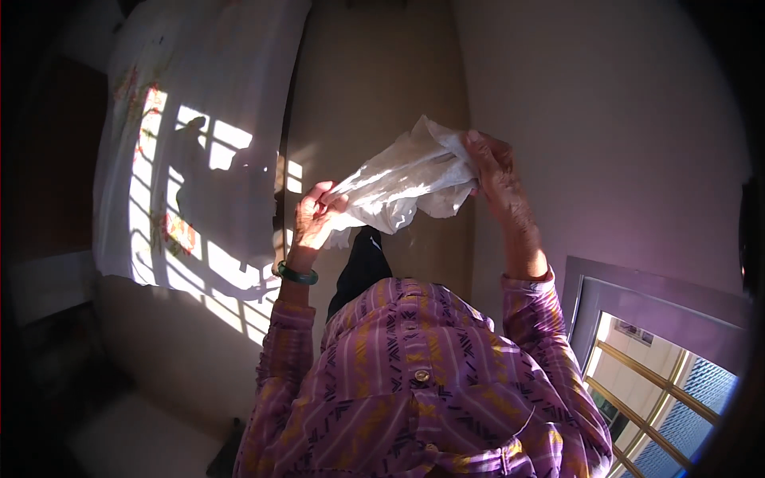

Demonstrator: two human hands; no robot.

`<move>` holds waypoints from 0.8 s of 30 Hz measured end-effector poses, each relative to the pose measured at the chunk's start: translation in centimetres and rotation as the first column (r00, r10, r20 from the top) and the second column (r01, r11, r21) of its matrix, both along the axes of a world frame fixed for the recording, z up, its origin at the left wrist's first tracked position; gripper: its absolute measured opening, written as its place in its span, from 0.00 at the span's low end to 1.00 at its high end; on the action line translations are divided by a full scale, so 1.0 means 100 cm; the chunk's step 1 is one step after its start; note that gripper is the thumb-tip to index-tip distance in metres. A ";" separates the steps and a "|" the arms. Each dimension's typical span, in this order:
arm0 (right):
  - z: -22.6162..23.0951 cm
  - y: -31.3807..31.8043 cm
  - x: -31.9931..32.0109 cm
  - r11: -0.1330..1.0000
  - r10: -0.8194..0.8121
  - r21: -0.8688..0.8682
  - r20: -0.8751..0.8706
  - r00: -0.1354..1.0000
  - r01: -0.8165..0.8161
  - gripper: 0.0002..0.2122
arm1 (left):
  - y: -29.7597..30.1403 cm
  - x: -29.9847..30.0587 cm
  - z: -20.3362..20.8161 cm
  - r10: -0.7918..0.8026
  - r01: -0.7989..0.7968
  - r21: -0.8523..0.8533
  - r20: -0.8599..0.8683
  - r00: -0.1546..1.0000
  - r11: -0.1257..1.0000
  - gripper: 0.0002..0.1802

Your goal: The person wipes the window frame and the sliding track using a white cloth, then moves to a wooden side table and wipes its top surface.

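Note:
My left hand and my right hand are raised in front of me and hold a crumpled white cloth stretched between them. The left hand pinches its lower left end; a green bangle sits on that wrist. Higher up, the right hand grips the cloth's upper right part. A dark piece of fabric hangs below the cloth, partly hidden by my purple patterned shirt.
A white sheet with a flower pattern hangs on the left, lit by sunlight with window-bar shadows. A beige wall fills the right side. A barred window is at the lower right. The lower left is dark.

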State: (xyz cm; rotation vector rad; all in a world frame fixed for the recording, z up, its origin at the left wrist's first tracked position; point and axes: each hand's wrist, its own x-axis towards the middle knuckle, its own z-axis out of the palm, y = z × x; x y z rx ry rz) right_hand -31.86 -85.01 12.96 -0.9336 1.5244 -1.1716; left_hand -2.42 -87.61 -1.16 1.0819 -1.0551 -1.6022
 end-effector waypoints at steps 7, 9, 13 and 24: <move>0.027 -0.152 -0.007 0.968 0.190 -0.137 -0.156 0.969 -0.211 0.19 | -0.167 -0.018 0.028 0.297 -0.048 -0.624 0.302 0.906 0.780 0.06; 0.009 -0.184 -0.024 0.940 0.097 -0.312 -0.141 0.985 -0.137 0.18 | -0.220 -0.019 0.049 0.396 0.015 -0.672 0.454 0.798 0.740 0.06; -0.005 -0.247 -0.058 0.960 0.249 0.231 -0.459 0.853 -0.156 0.12 | -0.314 -0.034 0.080 0.381 -0.061 -0.600 0.424 0.821 0.798 0.07; -0.053 -0.472 -0.132 0.986 0.024 -0.073 -0.829 0.559 -0.152 0.17 | -0.551 -0.121 0.130 0.267 0.024 -0.578 0.412 0.871 0.816 0.07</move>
